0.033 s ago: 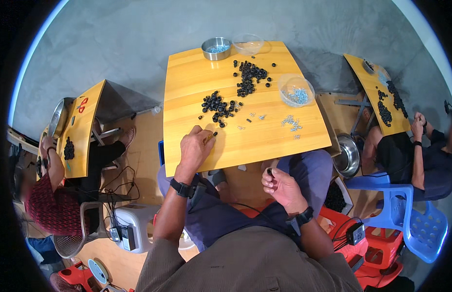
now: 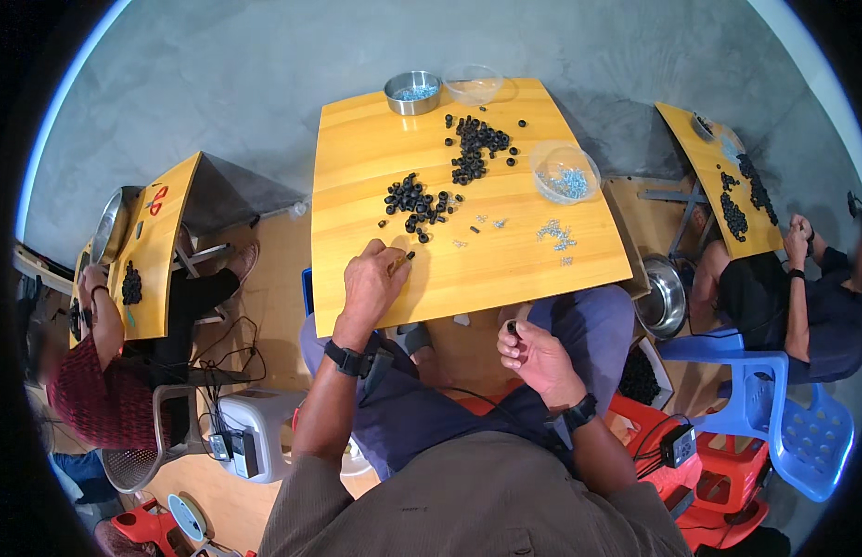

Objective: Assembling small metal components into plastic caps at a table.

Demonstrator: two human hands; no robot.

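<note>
One stubby black cylinder (image 2: 513, 328) between right fingers (image 2: 511, 352)

A small black cylindrical part (image 2: 513, 328) is pinched in the right hand (image 2: 540, 362), one end protruding upward. A second small black part (image 2: 411, 255) is seen at the fingertips of the left hand (image 2: 373, 278), over the yellow wooden tabletop (image 2: 505, 269); whether it is gripped cannot be told.

Grey wall (image 2: 357, 46) across twelve o'clock — wood-toned floor (image 2: 284, 255) at nine; blue plastic chair (image 2: 777, 395) at four — pale stool (image 2: 273, 422) at eight.
</note>
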